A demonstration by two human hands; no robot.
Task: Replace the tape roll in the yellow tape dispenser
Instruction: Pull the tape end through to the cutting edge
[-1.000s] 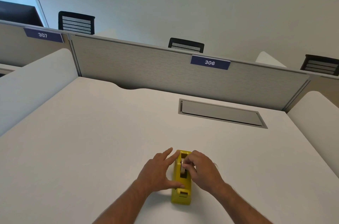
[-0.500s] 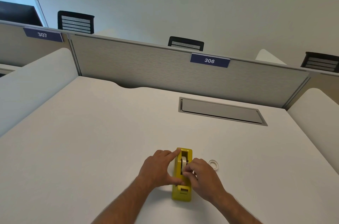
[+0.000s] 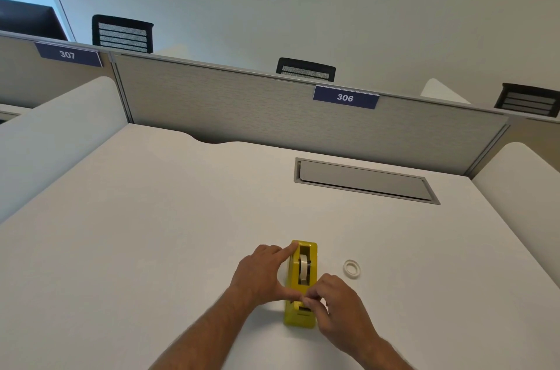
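The yellow tape dispenser (image 3: 301, 316) lies lengthwise on the white desk (image 3: 151, 233), its cutter end towards me. A tape roll (image 3: 303, 269) sits upright in its slot. My left hand (image 3: 260, 277) holds the dispenser's left side, index finger along the far end and thumb near the cutter. My right hand (image 3: 339, 306) pinches the free end of the tape just above the cutter end. A small empty white tape core (image 3: 352, 268) lies flat on the desk to the right of the dispenser.
A grey cable hatch (image 3: 363, 181) is set into the desk at the far right. A grey partition (image 3: 242, 109) labelled 306 closes the back. White curved side panels (image 3: 54, 139) flank the desk left and right.
My right hand has slid from the roll towards me, drawing the tape end down to the cutter. This uncovered the roll and the empty core. My left hand stayed on the dispenser.
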